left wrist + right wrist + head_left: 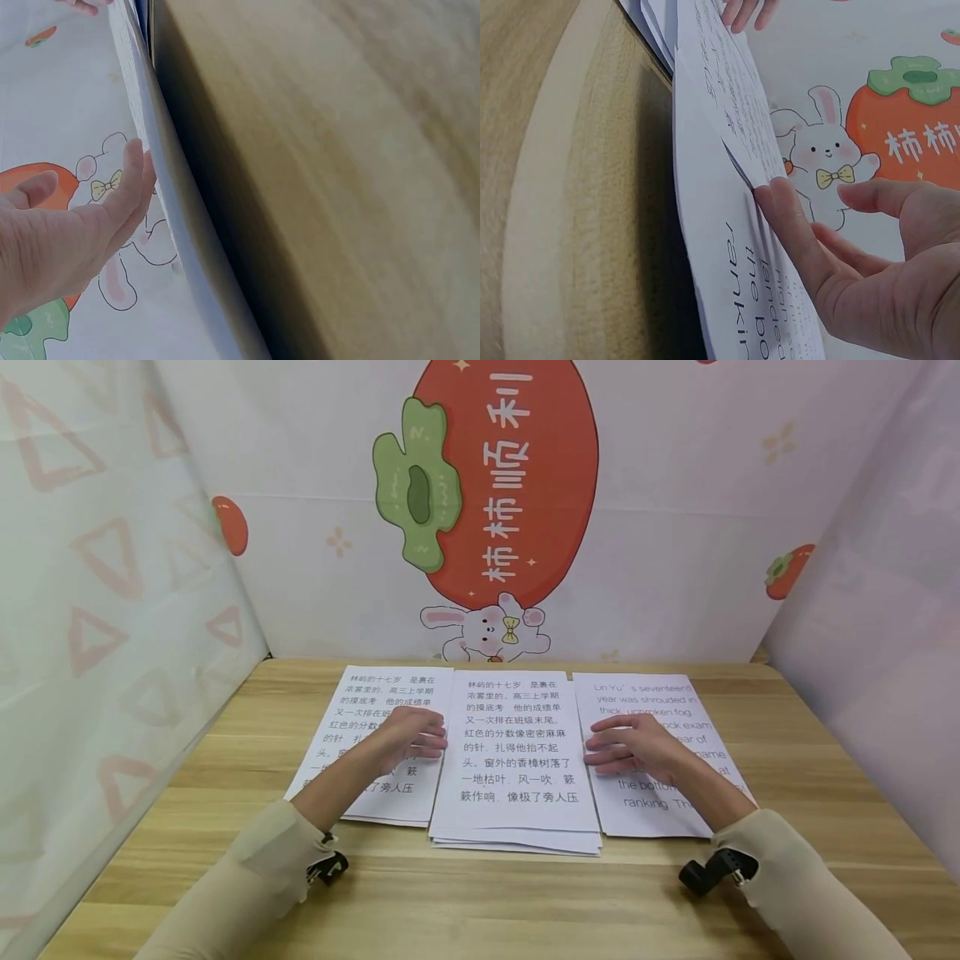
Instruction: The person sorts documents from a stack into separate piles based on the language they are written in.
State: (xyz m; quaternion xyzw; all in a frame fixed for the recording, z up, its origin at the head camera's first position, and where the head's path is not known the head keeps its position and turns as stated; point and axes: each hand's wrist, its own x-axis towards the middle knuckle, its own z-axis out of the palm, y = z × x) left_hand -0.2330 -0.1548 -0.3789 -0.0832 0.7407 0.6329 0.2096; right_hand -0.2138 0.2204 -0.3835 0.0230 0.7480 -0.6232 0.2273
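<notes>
Three stacks of printed paper lie side by side on the table. My left hand [408, 735] is over the left stack [390, 693], its relaxed fingers pointing toward the middle stack [517, 752]. My right hand [637, 747] hovers across the right stack [652, 818], fingertips close to the gap beside the middle stack. The left and middle sheets carry Chinese text, the right one English. In the right wrist view, the fingertips [780, 195] are right at the edge where the two stacks meet. Both hands have loosely extended fingers and grip nothing.
The wooden table [525, 910] reaches back to a white backdrop [675, 568] with a persimmon and a rabbit printed on it. White curtains hang at both sides. Each wrist wears a black strap mount [723, 870]. Sheets at the middle stack's front edge are slightly uneven.
</notes>
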